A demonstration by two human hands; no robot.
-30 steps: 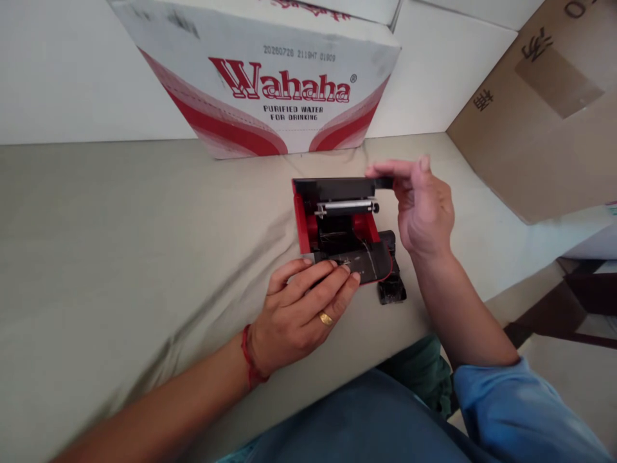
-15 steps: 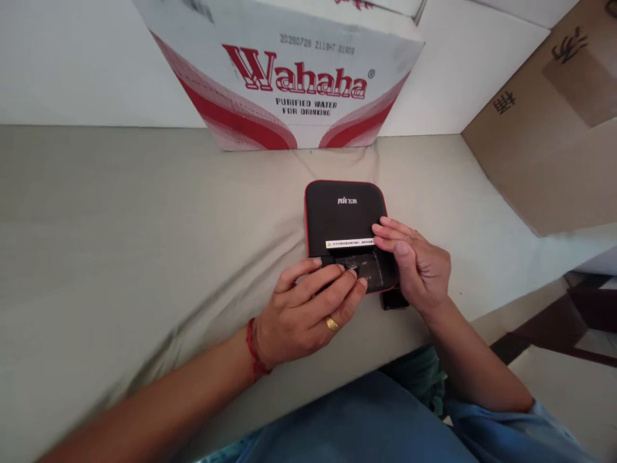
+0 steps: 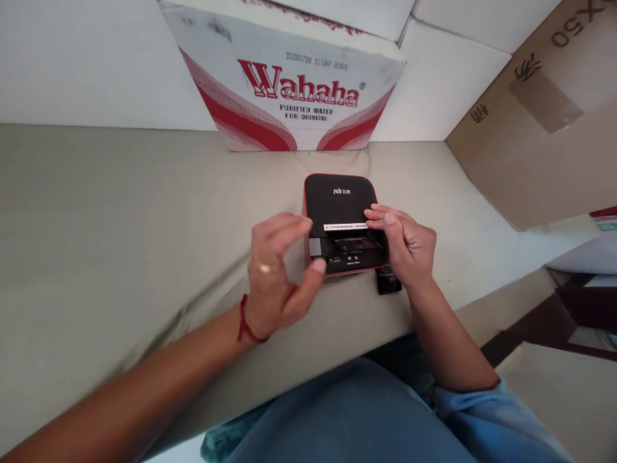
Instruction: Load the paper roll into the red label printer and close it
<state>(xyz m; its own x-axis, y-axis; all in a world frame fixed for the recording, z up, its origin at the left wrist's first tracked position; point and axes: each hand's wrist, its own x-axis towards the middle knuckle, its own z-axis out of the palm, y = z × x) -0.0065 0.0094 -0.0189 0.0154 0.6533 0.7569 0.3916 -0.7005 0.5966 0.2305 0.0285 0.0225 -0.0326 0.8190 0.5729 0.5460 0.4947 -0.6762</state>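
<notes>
A small, square black-and-red printer (image 3: 340,206) lies flat on the cloth-covered surface, with a white warning strip across its lid. Its lower front panel shows small printed icons, a grey patch at the left and a dark glossy area by the right. My left hand (image 3: 282,270) is open at the printer's left front corner, thumb and fingers apart with nothing between them. My right hand (image 3: 407,244) grips the printer's right edge, fingertips on the lid and thumb close beside them. A small black object (image 3: 388,283) lies below that hand; its kind is unclear.
A white-and-red water carton (image 3: 308,96) stands behind the printer against white boxes (image 3: 453,77). To the right is a brown cardboard box (image 3: 540,128) with black markings. The beige cloth (image 3: 120,238) has creases at the left; its front edge runs by my lap.
My left hand has lifted off the front panel and moved left, its fingers spreading, so the panel shows. My right hand stays at the right edge. The whole view has shifted slightly.
</notes>
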